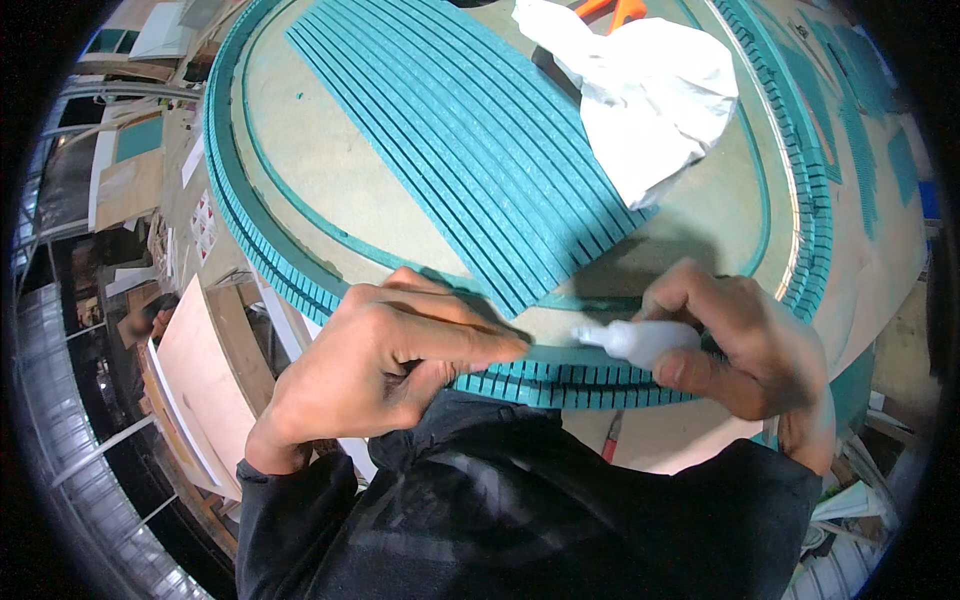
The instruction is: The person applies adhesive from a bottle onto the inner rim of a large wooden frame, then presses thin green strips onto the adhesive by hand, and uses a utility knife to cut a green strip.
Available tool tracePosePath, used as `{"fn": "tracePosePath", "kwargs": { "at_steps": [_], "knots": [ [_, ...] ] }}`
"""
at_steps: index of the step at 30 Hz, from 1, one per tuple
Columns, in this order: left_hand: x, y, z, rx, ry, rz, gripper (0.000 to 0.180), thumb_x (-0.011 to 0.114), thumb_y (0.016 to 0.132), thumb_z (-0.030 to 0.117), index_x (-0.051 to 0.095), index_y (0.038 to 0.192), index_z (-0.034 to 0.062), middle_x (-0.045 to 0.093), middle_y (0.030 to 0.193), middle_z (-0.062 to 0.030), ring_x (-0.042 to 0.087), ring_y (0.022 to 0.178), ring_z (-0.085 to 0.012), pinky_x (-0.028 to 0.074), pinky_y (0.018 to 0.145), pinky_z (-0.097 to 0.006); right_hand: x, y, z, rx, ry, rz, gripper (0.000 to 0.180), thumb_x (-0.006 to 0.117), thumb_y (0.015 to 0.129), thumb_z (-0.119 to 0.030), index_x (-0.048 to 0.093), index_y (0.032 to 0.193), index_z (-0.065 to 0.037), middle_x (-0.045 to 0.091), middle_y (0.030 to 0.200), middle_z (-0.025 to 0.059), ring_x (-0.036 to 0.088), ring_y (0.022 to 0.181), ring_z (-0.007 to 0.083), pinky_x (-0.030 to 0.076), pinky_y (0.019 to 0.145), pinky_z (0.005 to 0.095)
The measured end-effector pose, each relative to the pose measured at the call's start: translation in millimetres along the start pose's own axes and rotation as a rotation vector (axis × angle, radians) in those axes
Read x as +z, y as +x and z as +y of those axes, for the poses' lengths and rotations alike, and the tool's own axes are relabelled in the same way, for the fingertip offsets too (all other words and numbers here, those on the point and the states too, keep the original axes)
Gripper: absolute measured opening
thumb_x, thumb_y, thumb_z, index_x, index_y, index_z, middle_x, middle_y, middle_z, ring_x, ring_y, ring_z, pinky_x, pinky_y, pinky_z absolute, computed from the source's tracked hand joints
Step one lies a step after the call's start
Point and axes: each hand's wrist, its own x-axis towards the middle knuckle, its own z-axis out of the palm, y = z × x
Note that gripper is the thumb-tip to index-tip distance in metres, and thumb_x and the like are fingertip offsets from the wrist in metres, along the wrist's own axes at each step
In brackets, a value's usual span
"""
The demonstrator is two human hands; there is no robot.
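Note:
A curved teal strip with many slots [570, 387] runs around the rim of a large rounded board [335, 175]. My left hand [365, 360] pinches this strip at the near edge, thumb and fingertips pressed together on it. Just to the right, my right hand [750, 345] grips a small white squeeze bottle [652, 341], its nozzle aimed left toward the strip near my left fingertips. The bottle lies tilted, almost level, above the rim. Whether anything comes out of the nozzle is too small to tell.
On the board lies a wide teal slotted panel [450, 140]. A crumpled white cloth [660, 95] partly covers it, beside an orange-handled tool [625, 12]. A red-handled tool [611, 437] shows near my body. More teal pieces [858, 160] lie at the right.

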Motion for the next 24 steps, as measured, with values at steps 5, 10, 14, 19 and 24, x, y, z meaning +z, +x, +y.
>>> {"fn": "tracePosePath", "kwargs": {
  "at_steps": [5, 10, 14, 19, 24],
  "knots": [
    [-35.4, -46.4, 3.0, -0.25, 0.328, 0.257, 0.013, 0.079, 0.083, 0.012, 0.085, 0.094, 0.0085, 0.079, 0.083, -0.0084, 0.071, 0.083, -0.0196, 0.049, 0.09, -0.037, 6.1, 11.1, 13.6, -0.15, 0.034, 0.021, 0.036, 0.062, 0.106, -0.034, 0.052, 0.105, 0.001, 0.069, 0.08, 0.0163, 0.073, 0.065, 0.026, 0.056, 0.058, 0.0372],
    [-23.0, -27.5, 18.3, -0.096, 0.466, 0.594, 0.011, 0.079, 0.084, 0.015, 0.083, 0.091, 0.0068, 0.074, 0.077, -0.0046, 0.063, 0.075, -0.0205, 0.049, 0.078, -0.034, 8.1, 2.5, 13.7, -0.124, 0.085, 0.009, 0.038, 0.058, 0.107, -0.036, 0.052, 0.105, 0.001, 0.07, 0.076, 0.014, 0.074, 0.064, 0.0247, 0.058, 0.057, 0.037],
    [-8.9, -13.4, 18.3, -0.045, 0.292, 0.314, 0.015, 0.08, 0.09, 0.019, 0.082, 0.095, 0.0055, 0.074, 0.081, -0.0063, 0.061, 0.077, -0.0175, 0.047, 0.073, -0.034, 3.0, 8.3, 8.4, -0.118, 0.12, 0.028, 0.038, 0.056, 0.108, -0.037, 0.053, 0.104, 0.001, 0.07, 0.075, 0.0151, 0.073, 0.061, 0.0246, 0.059, 0.056, 0.0378],
    [10.4, 1.2, 14.7, -0.069, 0.161, 0.122, 0.019, 0.083, 0.084, 0.021, 0.082, 0.095, 0.0061, 0.074, 0.091, -0.0058, 0.06, 0.08, -0.0211, 0.044, 0.075, -0.035, -0.2, 6.0, 12.8, -0.14, 0.095, 0.002, 0.036, 0.055, 0.108, -0.034, 0.052, 0.105, 0.002, 0.07, 0.075, 0.0146, 0.073, 0.062, 0.023, 0.059, 0.055, 0.0365],
    [7.4, 0.7, 10.3, -0.045, 0.227, 0.045, 0.013, 0.082, 0.085, 0.015, 0.081, 0.096, 0.0082, 0.069, 0.092, -0.0016, 0.057, 0.087, -0.0195, 0.038, 0.076, -0.035, 2.0, 7.3, 11.1, -0.102, 0.206, 0.007, 0.033, 0.056, 0.107, -0.031, 0.051, 0.103, 0.001, 0.069, 0.074, 0.013, 0.07, 0.057, 0.0214, 0.056, 0.052, 0.0353]
  ]
}}
